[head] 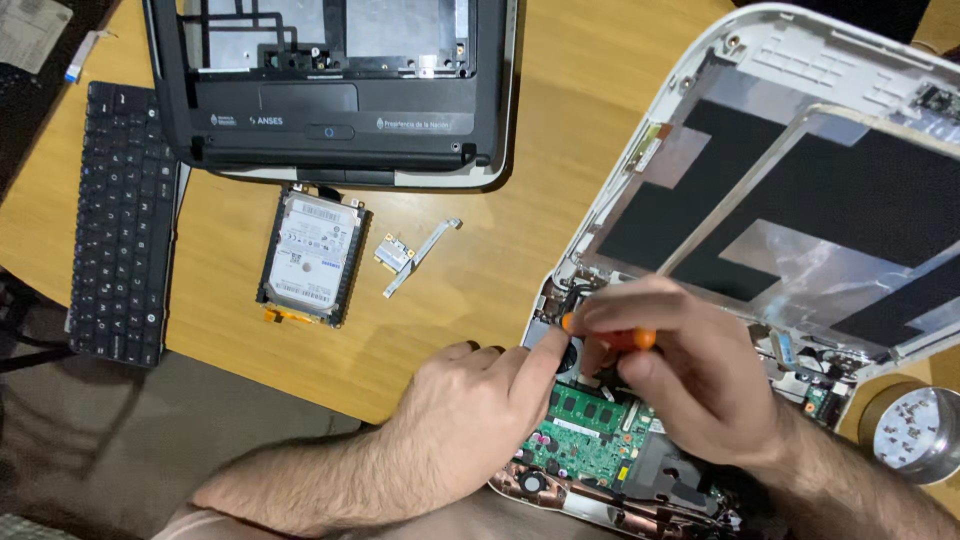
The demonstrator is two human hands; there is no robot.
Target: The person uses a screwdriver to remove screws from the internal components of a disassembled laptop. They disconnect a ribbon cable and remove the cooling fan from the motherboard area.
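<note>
Orange screwdriver (pixel 608 334), green circuit board (pixel 585 445), black keyboard (pixel 118 225).

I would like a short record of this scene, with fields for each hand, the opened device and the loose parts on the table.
right hand: right hand grips an orange-handled screwdriver, tip hidden
left hand: left hand rests fingertips on the white opened laptop base, beside the screwdriver
device: green circuit board exposed; white lid shell lined with black and silver foil
loose parts: silver hard drive in black bracket, small wireless card, black detached keyboard, black palm-rest frame
surface: wooden table
</note>
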